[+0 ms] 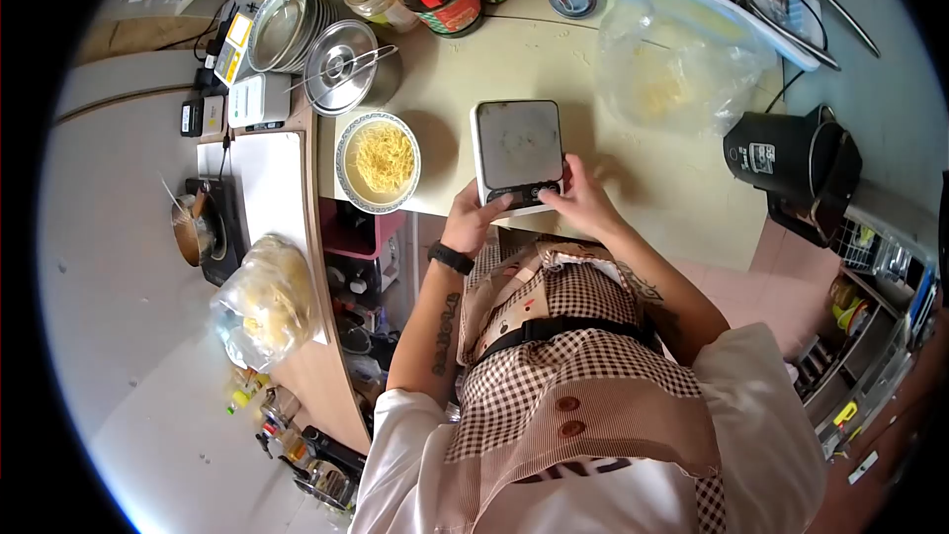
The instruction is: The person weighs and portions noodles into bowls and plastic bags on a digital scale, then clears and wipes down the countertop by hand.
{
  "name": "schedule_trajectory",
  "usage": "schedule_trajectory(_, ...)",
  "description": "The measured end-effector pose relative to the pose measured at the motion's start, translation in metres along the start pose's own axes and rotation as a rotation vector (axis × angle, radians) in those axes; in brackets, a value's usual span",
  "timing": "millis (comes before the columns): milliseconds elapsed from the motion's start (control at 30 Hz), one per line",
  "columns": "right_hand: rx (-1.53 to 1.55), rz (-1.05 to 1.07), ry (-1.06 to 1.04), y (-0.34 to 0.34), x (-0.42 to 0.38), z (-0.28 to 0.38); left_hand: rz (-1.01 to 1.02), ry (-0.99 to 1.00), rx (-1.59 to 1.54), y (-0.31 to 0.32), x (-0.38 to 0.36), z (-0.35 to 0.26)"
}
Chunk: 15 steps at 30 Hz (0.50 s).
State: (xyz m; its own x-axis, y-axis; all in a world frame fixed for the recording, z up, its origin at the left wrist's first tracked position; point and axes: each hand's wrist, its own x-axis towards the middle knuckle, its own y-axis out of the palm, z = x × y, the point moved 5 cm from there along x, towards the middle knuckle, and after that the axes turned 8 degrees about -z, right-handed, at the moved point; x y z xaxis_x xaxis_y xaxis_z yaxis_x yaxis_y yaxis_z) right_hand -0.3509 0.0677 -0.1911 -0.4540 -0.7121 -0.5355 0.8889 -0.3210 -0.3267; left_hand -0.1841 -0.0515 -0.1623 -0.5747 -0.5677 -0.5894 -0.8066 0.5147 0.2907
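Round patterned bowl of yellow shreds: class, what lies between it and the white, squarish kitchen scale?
Only bare, pale yellow tabletop lies between the round patterned bowl and the white kitchen scale, as the head view shows.

The kitchen scale [519, 148] is flat and nearly square, with rounded corners and a white body. Its pale grey plate faces upward and shows some faint smudges. It lies between the left hand [469, 215] and the right hand [590, 202], which hold its near corners. The dark control strip is beside the thumbs; the plate extends beyond them.
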Motion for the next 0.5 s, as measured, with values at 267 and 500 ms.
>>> schedule_trajectory(267,0.816,-0.039,-0.033,-0.032,-0.154,-0.013,0.328,-0.163,0.092,0.054,-0.073,0.001)
schedule_trajectory(500,1.467,-0.892,0.163,0.088,-0.433,-0.188,0.984,-0.388,0.723,0.077,-0.181,0.117)
